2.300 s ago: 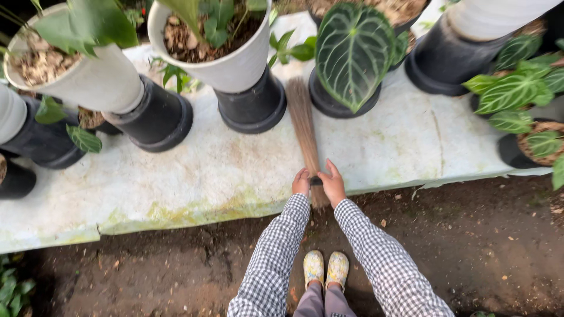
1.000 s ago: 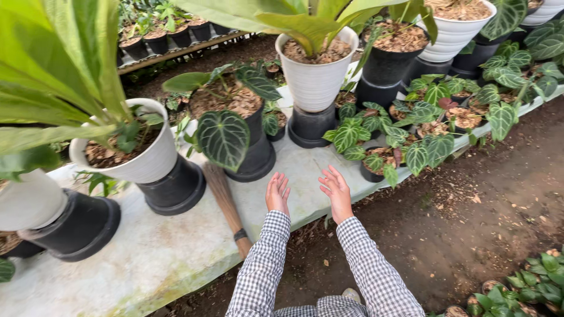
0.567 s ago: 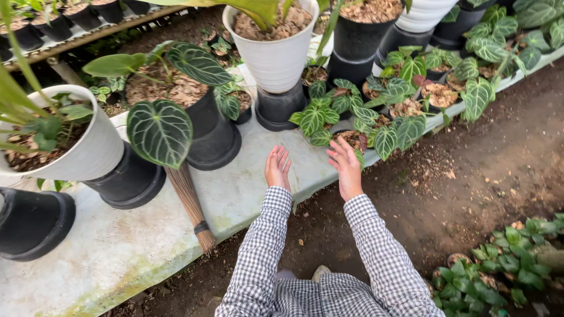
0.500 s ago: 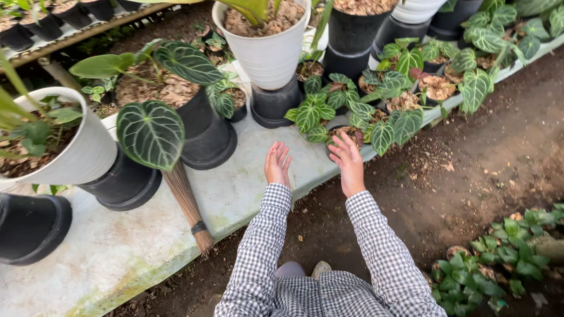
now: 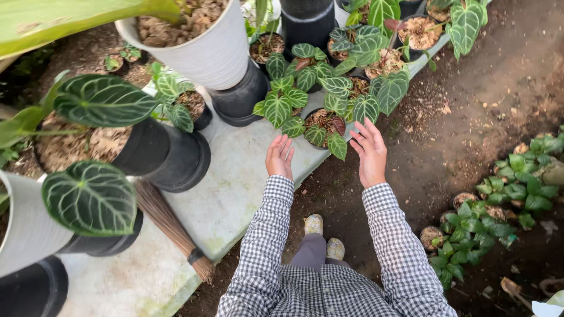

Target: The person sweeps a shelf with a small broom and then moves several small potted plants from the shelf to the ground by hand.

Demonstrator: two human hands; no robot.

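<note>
Both hands empty, fingers spread: left hand (image 5: pixel 279 157), right hand (image 5: pixel 370 154) flank small potted plant (image 5: pixel 326 122); careless grab could snap leaves.

Soft cloth, hard pots, rough ground

The sleeves (image 5: pixel 267 235) are checked cloth. The black pots (image 5: pixel 170 155) look like smooth plastic, and the white pot (image 5: pixel 205 50) has fine ribs. The leaves (image 5: pixel 91 196) look velvety and matt. The worktop (image 5: pixel 235 182) is rough, stained stone. The broom (image 5: pixel 170 226) is dry straw.

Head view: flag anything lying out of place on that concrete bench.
A stick broom lies flat on the concrete bench, wedged beside black pots, its bound end overhanging the edge. Both hands hover empty.
</note>
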